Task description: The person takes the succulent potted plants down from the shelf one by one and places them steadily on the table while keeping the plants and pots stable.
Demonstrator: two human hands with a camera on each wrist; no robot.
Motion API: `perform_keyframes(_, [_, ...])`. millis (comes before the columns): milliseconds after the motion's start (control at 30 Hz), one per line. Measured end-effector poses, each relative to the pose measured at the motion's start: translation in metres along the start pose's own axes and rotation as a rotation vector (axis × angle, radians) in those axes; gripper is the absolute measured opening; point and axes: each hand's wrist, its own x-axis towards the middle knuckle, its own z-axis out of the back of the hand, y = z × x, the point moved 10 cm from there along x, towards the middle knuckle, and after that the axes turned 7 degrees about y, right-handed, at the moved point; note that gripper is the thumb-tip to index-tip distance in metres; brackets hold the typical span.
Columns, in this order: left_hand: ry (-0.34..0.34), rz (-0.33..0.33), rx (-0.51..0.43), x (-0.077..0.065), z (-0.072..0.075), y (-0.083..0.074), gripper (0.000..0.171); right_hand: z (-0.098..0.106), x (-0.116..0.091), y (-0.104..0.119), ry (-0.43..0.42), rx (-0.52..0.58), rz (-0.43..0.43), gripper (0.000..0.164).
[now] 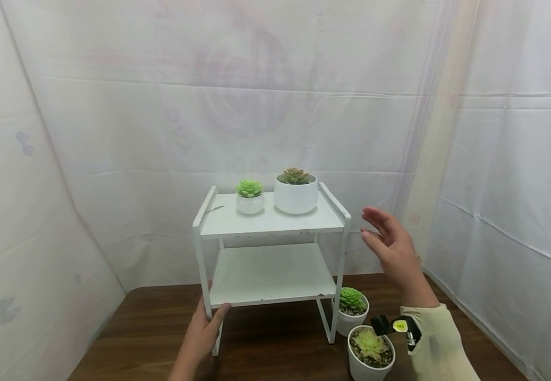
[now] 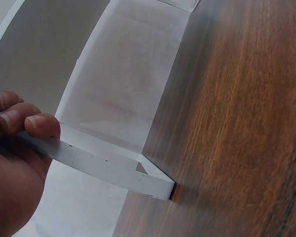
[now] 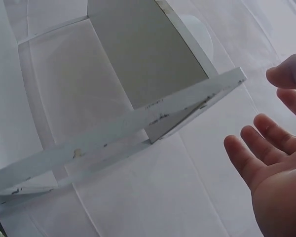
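Left-hand grip [image 1: 200, 332]: grasping, fingers curled round the front left leg of the white two-tier shelf [image 1: 271, 272], thumb along the lower tier's front corner. Shelf stands upright at the middle of the dark wooden tabletop [image 1: 147, 312]; whether every foot bears on the wood, I cannot tell. Right-hand grip [image 1: 396, 255]: released, fingers parted in the air just right of the upper tier, touching nothing. Frame paint scuffed, dark marks clear from the right wrist. Upper tier carries two potted succulents side by side: a small round white pot [image 1: 250, 204] with a bright green rosette, and, to its right, a larger white pot [image 1: 296, 197] with a brownish-green one. Outward, on the tabletop by the front right leg: a rear potted succulent [image 1: 351, 307], green, and a front potted succulent [image 1: 370, 352], paler, nearer me. Cream sleeve [image 1: 442, 344] on the right arm. White sheeting [image 1: 256, 132] behind and at both sides.
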Motion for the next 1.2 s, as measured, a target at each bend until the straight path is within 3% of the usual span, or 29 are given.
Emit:
perform_keyframes(533, [-0.007, -0.007, 0.016, 0.0, 0.001, 0.0, 0.08, -0.027, 0.03, -0.006, -0.004, 0.013, -0.114, 0.051])
perform_keyframes(767, [-0.012, -0.046, 0.011, 0.0, 0.001, -0.004, 0.078, -0.033, 0.032, -0.009, 0.009, -0.001, -0.13, 0.052])
perform_keyframes(933, [-0.024, -0.072, 0.007, 0.0, 0.002, -0.006, 0.078, -0.037, 0.033, -0.011, 0.014, 0.046, -0.124, 0.052])
perform_keyframes(1200, [-0.023, -0.064, 0.008, 0.0, 0.003, -0.005, 0.079, -0.046, 0.034, -0.021, -0.019, 0.055, -0.185, 0.053])
